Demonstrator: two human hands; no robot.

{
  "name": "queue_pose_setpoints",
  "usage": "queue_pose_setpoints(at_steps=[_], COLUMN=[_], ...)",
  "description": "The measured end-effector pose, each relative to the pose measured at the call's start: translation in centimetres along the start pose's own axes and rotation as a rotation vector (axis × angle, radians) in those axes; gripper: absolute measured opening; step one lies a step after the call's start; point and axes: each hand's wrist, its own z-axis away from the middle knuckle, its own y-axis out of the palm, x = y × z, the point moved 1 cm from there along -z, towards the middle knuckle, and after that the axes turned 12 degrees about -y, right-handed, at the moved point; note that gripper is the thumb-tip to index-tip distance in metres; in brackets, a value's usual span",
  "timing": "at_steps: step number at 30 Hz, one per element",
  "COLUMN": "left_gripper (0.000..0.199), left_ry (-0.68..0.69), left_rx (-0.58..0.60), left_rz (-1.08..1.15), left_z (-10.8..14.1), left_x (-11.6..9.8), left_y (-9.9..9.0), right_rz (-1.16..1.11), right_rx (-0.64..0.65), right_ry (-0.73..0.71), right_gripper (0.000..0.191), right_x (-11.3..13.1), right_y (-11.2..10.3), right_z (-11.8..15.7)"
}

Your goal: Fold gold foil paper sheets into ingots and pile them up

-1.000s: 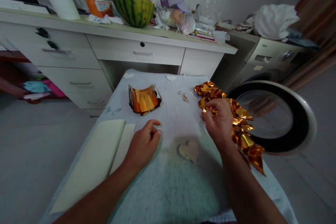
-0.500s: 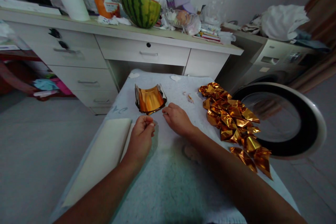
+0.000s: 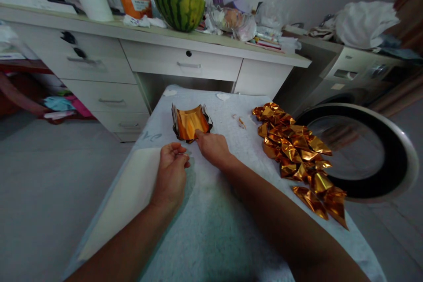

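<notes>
The work in hand appears to be at the supply end: the right hand [image 3: 214, 150] has its index fingertip on the stack of curved, shiny gold foil sheets [image 3: 189, 122], which stands toward the far left corner of the tabletop [image 3: 211, 216], covered in pale blue-grey cloth. The next move, in this judgement, calls for a light fingertip pinch that parts one sheet from the others without dragging the stack. The left hand [image 3: 170, 176] is just short of the stack, fingers loosely curled, nothing visible in it; whether it grips something thin cannot be told. The heap of folded, creased gold foil pieces [image 3: 291, 145] lies along the right edge. The right thumb is hidden, so a grasp by that hand is unconfirmed. The left forearm covers part of the flat cream-white rectangular slab [image 3: 127, 198] at the left edge. The near edge is cut off; the small scraps [image 3: 242, 122] near the heap, possibly wrappers, are too small to identify.
</notes>
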Motion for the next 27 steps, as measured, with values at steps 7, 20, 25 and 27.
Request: queue_pose_setpoints(at_steps=[7,20,25,27], left_gripper=[0.031,0.035,0.036,0.037], left_ry=[0.006,0.016,-0.004,-0.008], left_rx=[-0.011,-0.033,0.006,0.021], left_rz=[-0.007,-0.077,-0.081,-0.099], left_z=[0.2,0.1,0.1,0.2], left_x=[-0.2,-0.1,0.0,0.0], left_y=[0.1,0.0,0.2,0.2], right_rz=[0.013,-0.108,-0.182,-0.250], right_rx=[-0.023,-0.280,-0.385,-0.456], right_ry=[-0.055,-0.011,-0.067,-0.068], right_gripper=[0.032,0.024,0.025,0.025], right_x=[0.0,-1.0,-1.6,-2.1], right_y=[-0.5,-0.3,-0.8,-1.0], right_z=[0.8,1.9,3.8,5.1])
